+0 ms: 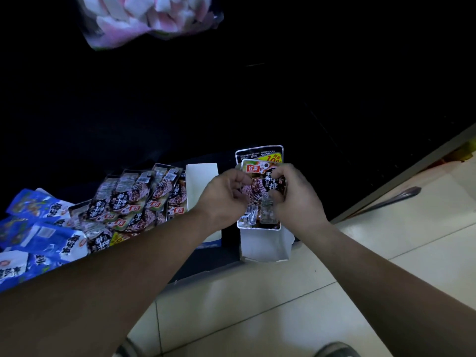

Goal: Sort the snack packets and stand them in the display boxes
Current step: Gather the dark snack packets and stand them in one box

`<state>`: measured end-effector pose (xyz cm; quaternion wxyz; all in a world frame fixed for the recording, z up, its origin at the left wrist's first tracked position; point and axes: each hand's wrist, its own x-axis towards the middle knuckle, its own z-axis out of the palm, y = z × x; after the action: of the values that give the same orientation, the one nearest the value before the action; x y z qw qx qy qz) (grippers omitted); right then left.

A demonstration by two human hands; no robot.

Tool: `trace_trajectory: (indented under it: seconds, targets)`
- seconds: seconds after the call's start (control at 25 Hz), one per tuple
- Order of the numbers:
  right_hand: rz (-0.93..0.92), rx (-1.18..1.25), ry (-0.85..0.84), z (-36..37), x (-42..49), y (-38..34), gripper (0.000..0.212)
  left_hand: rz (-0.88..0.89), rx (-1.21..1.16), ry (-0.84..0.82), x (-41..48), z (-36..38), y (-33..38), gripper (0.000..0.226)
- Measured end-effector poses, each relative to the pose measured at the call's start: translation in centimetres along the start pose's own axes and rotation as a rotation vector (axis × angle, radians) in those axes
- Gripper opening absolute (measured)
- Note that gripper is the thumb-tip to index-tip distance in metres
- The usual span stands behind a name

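Packets (257, 194), stacked above the box (265, 243), left hand (224, 194) and right hand (296, 197) each in pinching grip: may fan apart, catch the rim, tip the box.

I read, front dark packet (256, 194): red tag starting 红, white 手撕 and 排. Rear packet (258, 152), yellow corner: 加量 10. Blue packets (49, 235), left edge of the surface (213, 261): white lettering upside down, illegible to me.

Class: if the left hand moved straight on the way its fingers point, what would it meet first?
The black snack packets that the left hand pinches; just beyond them, probably the right hand, though depth is unclear.
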<state>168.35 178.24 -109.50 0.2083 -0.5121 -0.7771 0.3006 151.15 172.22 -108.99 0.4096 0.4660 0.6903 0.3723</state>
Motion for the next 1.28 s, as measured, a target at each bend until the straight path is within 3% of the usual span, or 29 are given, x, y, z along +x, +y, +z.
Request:
trace_trajectory:
  seconds: [0.28,0.48,0.76,0.88,1.0,1.16,1.28]
  targets:
    - [0.012,0.409,-0.025,-0.6,0.4,-1.4,0.053,0.019,-0.107,0.068,-0.1,-1.2,2.9,0.031]
    - [0.025,0.39,0.035,-1.6,-1.0,-0.8,0.064,0.038,-0.181,0.04,-0.4,1.0,3.6,0.035]
    - [-0.135,0.017,-0.009,-2.4,-1.8,1.2,0.055,0.087,-0.05,-0.003,-0.9,2.3,2.1,0.046]
    - [-0.134,-0.033,-0.049,-1.4,-1.2,2.1,0.054,0.103,0.133,-0.007,-1.0,1.5,0.3,0.046]
    - [-0.233,-0.245,-0.015,0.1,-0.5,2.6,0.055,0.126,0.287,-0.018,-1.1,0.5,-1.0,0.049]
    - [-0.306,-0.273,0.031,0.9,0.9,2.2,0.05,0.284,0.569,0.041,-0.7,-1.2,-1.8,0.058]
    - [-0.3,-0.353,-0.034,2.1,0.8,2.1,0.045,0.251,0.633,0.024,-0.7,-1.5,-2.6,0.063]
